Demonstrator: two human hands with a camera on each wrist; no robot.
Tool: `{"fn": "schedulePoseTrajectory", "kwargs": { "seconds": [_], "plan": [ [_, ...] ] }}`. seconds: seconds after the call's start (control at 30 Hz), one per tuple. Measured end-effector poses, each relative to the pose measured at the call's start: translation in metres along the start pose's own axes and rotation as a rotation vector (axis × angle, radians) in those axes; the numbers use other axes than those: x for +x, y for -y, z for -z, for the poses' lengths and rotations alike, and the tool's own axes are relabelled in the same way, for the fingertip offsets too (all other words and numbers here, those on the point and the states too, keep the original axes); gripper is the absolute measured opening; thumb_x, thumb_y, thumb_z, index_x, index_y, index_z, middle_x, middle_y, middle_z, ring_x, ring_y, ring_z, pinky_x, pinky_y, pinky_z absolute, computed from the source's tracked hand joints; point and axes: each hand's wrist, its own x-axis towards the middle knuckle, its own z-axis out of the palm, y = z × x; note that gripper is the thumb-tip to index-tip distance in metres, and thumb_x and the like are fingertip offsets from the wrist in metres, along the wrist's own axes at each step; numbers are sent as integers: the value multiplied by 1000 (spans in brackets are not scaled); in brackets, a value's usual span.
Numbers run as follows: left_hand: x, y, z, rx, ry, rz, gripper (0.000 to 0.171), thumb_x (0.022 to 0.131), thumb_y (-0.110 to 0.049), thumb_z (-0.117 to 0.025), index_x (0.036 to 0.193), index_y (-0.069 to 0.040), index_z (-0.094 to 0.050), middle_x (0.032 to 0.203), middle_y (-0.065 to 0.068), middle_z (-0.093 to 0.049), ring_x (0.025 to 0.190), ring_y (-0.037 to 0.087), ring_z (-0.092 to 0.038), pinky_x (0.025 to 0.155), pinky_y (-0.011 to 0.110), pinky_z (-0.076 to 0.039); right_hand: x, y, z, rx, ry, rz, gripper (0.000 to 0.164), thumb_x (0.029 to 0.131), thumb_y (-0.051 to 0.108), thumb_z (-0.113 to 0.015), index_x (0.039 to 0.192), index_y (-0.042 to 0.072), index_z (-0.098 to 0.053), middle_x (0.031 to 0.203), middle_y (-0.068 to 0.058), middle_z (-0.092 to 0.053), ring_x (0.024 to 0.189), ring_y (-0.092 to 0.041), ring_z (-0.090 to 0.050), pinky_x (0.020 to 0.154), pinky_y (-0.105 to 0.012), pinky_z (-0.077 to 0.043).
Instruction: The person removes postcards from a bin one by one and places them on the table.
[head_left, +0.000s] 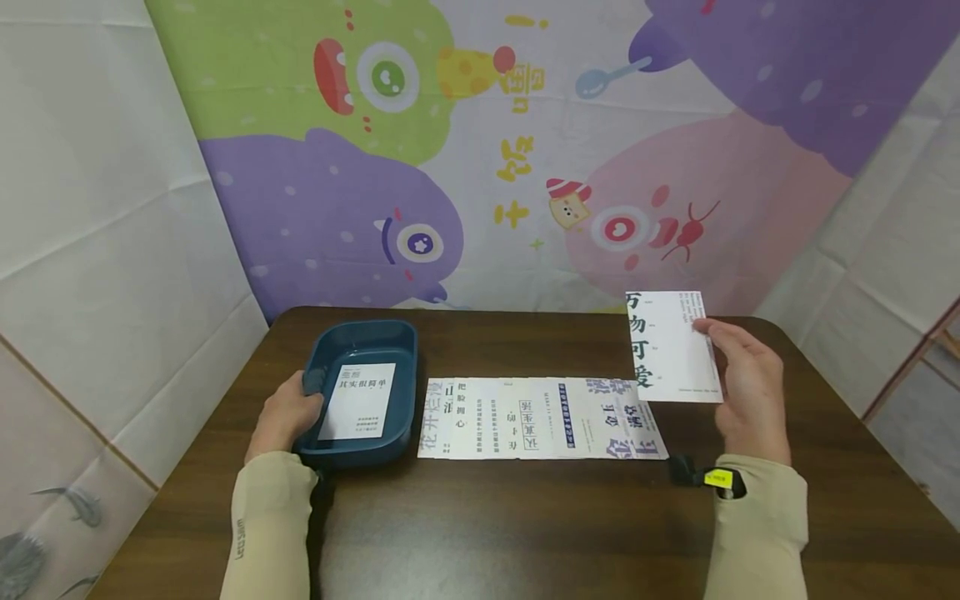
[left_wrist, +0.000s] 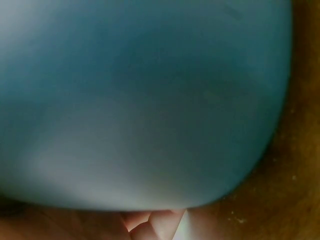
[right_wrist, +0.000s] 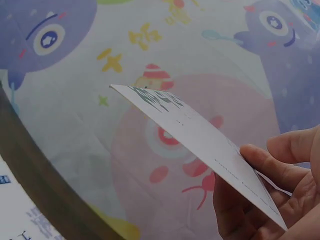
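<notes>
My left hand [head_left: 287, 414] grips the left rim of a dark teal tray [head_left: 415, 367], its thumb over the edge. Inside that tray lies a white card [head_left: 356, 417] with dark printed characters. The tray's smooth outer side [left_wrist: 150, 110] fills most of the left wrist view, with a bit of fingers [left_wrist: 160, 222] below it. Off to the right, my right hand [head_left: 752, 387] pinches a white card with large green characters [head_left: 682, 354] by its right edge. In the right wrist view this card [right_wrist: 200, 145] is tilted and seen nearly edge-on.
A row of overlapping printed cards [head_left: 525, 421] lies on the brown wooden table [head_left: 495, 525], right of the tray. The held card partly covers the row's right end in the head view. Behind the table hangs a cartoon-print cloth [head_left: 517, 275], with white cloth [head_left: 112, 150] at the sides.
</notes>
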Motion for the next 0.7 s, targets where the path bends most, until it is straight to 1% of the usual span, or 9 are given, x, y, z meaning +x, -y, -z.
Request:
{"fn": "schedulePoseTrajectory", "kwargs": {
  "seconds": [0.13,0.27,0.37,0.5,0.6,0.7],
  "plan": [
    [0,1,1,22,-2,-26,57,99,-21,-38,149,3,-23,147,37,-34,123,54,-40,100,74,-34,4,-7,1,-42,-3,-38,44,93,34,-64,125,3,-66,125,-1,-53,107,-18,-49,67,-22,-51],
    [0,1,2,36,2,-51,58,99,-20,-37,149,4,-23,148,38,-33,125,56,-38,101,72,-34,9,-17,3,-140,-10,-106,48,93,42,-61,129,9,-64,135,-5,-48,112,-19,-47,69,-20,-51],
    [-1,0,2,27,7,-39,58,99,-20,-37,149,3,-22,148,37,-33,125,55,-39,102,72,-34,12,-26,6,-221,-10,-160,51,93,47,-58,131,12,-63,138,-5,-46,112,-19,-47,68,-19,-52],
    [-1,-1,2,26,8,-30,57,100,-20,-37,149,3,-22,149,37,-32,126,55,-39,102,73,-33,17,-42,9,-341,3,-216,52,95,48,-56,133,12,-61,135,-6,-49,108,-19,-51,68,-19,-52],
    [0,0,2,30,7,-32,57,100,-20,-38,149,4,-22,148,38,-32,125,55,-38,101,73,-33,20,-54,12,-419,25,-266,52,98,46,-52,136,12,-58,138,-7,-48,110,-20,-49,75,-22,-50],
    [0,0,1,26,6,-30,57,100,-20,-37,149,4,-22,148,37,-33,124,55,-39,101,73,-34,22,-61,15,-460,44,-322,51,99,44,-49,138,12,-55,143,-9,-44,114,-24,-46,81,-27,-47]
  ]
}}
